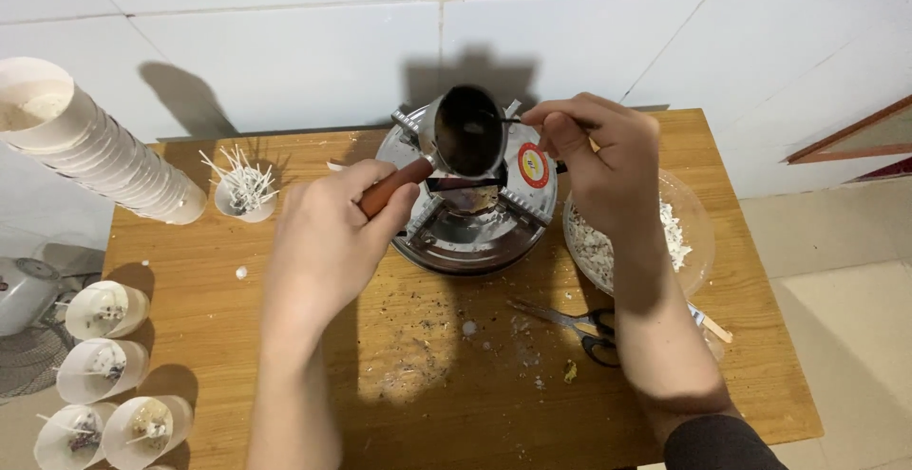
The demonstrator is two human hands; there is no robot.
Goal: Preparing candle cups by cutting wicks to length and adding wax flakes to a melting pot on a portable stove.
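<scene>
My left hand [332, 233] grips the reddish-brown wooden handle of a small metal pot [467, 130] and holds it tilted above a round metal stove [475, 228]. The pot's inside is dark. My right hand [598, 161] is at the pot's rim, pinching a thin dark stick or spoon handle that reaches into the pot. Both arms stretch over a small wooden table [446, 385].
A clear bowl of white flakes [679, 233] sits under my right wrist. Black scissors [579, 323] lie near the front. A cup of white wicks [245, 190], a leaning stack of white cups [95, 147] and several filled cups [104, 361] stand at the left. Crumbs dot the tabletop.
</scene>
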